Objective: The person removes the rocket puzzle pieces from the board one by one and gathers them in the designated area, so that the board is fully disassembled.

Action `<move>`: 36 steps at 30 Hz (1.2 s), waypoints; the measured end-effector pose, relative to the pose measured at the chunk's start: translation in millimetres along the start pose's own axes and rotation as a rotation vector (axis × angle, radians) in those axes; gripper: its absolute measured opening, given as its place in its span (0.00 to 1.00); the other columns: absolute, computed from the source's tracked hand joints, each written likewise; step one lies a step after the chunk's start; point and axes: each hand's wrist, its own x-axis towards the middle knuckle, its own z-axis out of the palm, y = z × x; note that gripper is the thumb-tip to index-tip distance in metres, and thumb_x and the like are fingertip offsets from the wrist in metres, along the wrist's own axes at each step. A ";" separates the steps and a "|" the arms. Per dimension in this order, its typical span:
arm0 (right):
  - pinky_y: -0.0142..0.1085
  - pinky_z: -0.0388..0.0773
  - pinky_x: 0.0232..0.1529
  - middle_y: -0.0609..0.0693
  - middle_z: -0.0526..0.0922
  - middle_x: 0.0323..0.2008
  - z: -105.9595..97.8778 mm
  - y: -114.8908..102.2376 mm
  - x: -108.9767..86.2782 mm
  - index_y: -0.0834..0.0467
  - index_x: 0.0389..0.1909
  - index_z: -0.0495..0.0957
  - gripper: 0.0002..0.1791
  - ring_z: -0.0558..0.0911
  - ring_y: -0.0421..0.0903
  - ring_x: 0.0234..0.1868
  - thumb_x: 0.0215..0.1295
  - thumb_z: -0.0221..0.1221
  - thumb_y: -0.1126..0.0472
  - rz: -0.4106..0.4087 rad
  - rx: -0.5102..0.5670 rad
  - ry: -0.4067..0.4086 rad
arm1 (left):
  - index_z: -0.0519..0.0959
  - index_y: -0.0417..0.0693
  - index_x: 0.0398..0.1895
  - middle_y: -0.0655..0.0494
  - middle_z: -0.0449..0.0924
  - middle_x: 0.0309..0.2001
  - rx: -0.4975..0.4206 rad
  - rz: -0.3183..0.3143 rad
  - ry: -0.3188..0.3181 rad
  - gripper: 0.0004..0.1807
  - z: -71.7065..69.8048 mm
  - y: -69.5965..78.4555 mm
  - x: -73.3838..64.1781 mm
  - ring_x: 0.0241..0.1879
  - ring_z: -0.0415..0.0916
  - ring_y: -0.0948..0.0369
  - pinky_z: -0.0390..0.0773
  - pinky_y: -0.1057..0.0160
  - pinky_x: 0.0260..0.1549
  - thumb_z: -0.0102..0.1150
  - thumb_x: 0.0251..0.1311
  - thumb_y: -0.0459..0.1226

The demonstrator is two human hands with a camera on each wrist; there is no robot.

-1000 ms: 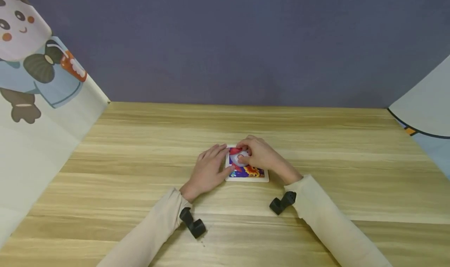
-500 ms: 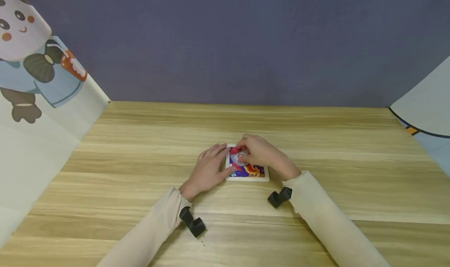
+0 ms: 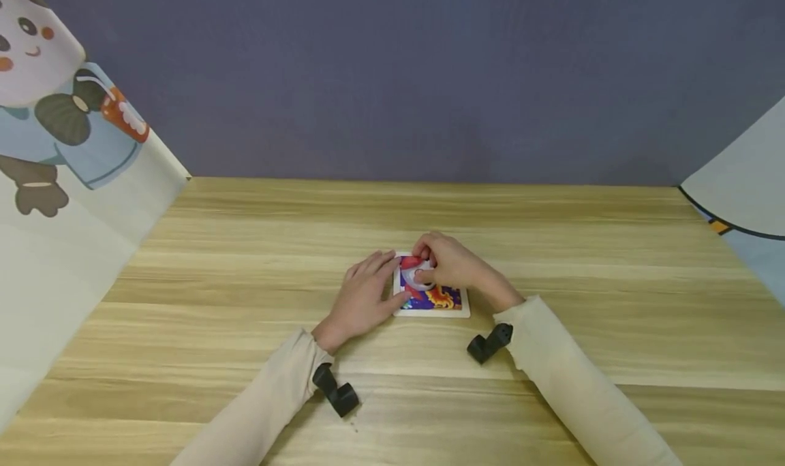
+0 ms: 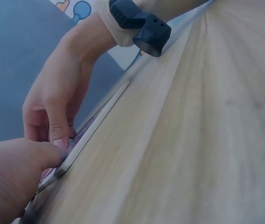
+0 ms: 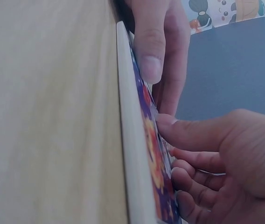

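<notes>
Midway between the side edges of the tabletop [image 3: 405, 398] lies a picture board [image 3: 434, 302], where we see the left hand [image 3: 362, 296] rest, thumb spread, and the right hand [image 3: 454, 267] touch, whether pinching anything we cannot tell.

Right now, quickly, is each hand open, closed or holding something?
Left hand: open, resting on the left side of the picture board.
Right hand: fingers bent, touching the picture board; whether they pinch anything cannot be told.
</notes>
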 end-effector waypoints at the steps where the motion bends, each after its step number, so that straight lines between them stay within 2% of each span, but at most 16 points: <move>1: 0.33 0.71 0.36 0.53 0.75 0.37 -0.2 -0.3 -0.3 0.63 0.45 0.74 0.18 0.72 0.44 0.33 0.56 0.67 0.63 0.001 0.007 0.000 | 0.64 0.42 0.69 0.47 0.61 0.71 -0.001 -0.002 0.001 0.36 0.3 0.1 0.2 0.71 0.54 0.47 0.53 0.43 0.68 0.54 0.63 0.52; 7: 0.32 0.72 0.34 0.52 0.77 0.35 0.9 -0.2 0.5 0.62 0.43 0.72 0.17 0.73 0.43 0.31 0.55 0.67 0.65 0.015 0.057 0.023 | 0.64 0.43 0.69 0.47 0.61 0.70 -0.008 -0.010 0.009 0.36 1.2 0.3 0.4 0.71 0.55 0.47 0.53 0.43 0.68 0.54 0.62 0.52; 11: 0.32 0.73 0.31 0.52 0.78 0.32 2.2 0.7 1.7 0.61 0.41 0.73 0.12 0.74 0.42 0.30 0.58 0.64 0.65 0.004 0.087 0.056 | 0.64 0.43 0.68 0.47 0.62 0.70 -0.013 -0.005 0.016 0.35 0.8 0.1 -0.1 0.71 0.55 0.48 0.53 0.43 0.68 0.54 0.63 0.52; 17: 0.33 0.75 0.34 0.54 0.80 0.31 4.9 -1.3 1.4 0.63 0.38 0.76 0.05 0.77 0.44 0.32 0.63 0.59 0.66 0.004 0.132 0.143 | 0.65 0.43 0.68 0.47 0.61 0.71 -0.008 -0.004 0.014 0.35 2.0 0.5 0.1 0.71 0.55 0.48 0.53 0.43 0.68 0.54 0.62 0.52; 23: 0.34 0.76 0.37 0.55 0.81 0.32 8.5 -1.6 -0.4 0.63 0.37 0.78 0.05 0.78 0.45 0.33 0.62 0.60 0.67 0.010 0.152 0.204 | 0.64 0.43 0.68 0.47 0.61 0.71 -0.004 -0.006 0.007 0.35 2.4 2.0 -1.2 0.71 0.54 0.48 0.53 0.43 0.68 0.53 0.63 0.53; 30: 0.39 0.78 0.42 0.56 0.81 0.33 12.6 0.0 -7.0 0.63 0.36 0.80 0.04 0.78 0.47 0.36 0.63 0.59 0.68 0.007 0.281 0.225 | 0.65 0.42 0.67 0.46 0.61 0.70 -0.007 0.010 0.007 0.35 2.5 4.3 -6.1 0.71 0.55 0.47 0.53 0.42 0.67 0.53 0.63 0.53; 36: 0.35 0.78 0.40 0.57 0.82 0.36 9.1 2.5 -13.8 0.63 0.39 0.81 0.06 0.79 0.46 0.38 0.63 0.60 0.67 0.027 0.333 0.248 | 0.66 0.43 0.67 0.46 0.61 0.70 -0.002 0.019 0.002 0.34 1.8 5.1 -10.4 0.71 0.55 0.47 0.54 0.42 0.67 0.53 0.63 0.53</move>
